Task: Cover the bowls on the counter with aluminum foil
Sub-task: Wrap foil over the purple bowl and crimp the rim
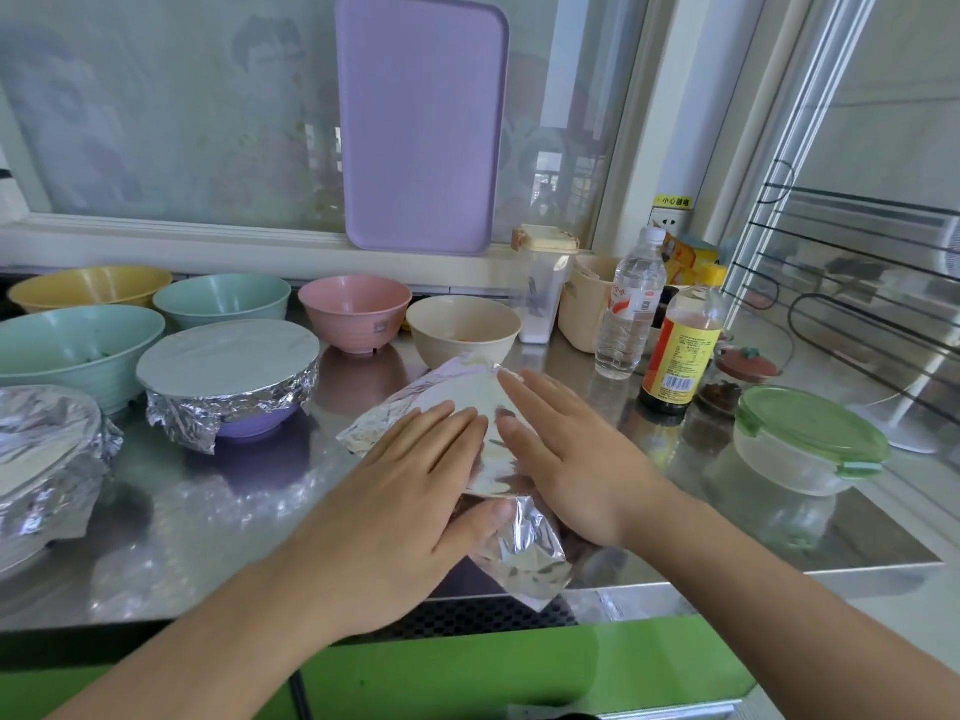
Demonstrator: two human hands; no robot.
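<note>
Across the steel surface (218,522), uncovered bowls are lined up at the back, seemingly awaiting foil, while a purple bowl (249,426) at left centre is already wrapped. At lower centre, a foil sheet (470,392) is pressed flat over a hidden bowl by the left hand (415,491) and right hand (566,449), fingers straight, nothing gripped, apparently to mould it to the rim.

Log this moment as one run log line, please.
step: pressing foil over bowl | left hand: flat on foil | right hand: flat on foil | covered: purple bowl | uncovered: pink bowl, beige bowl
</note>
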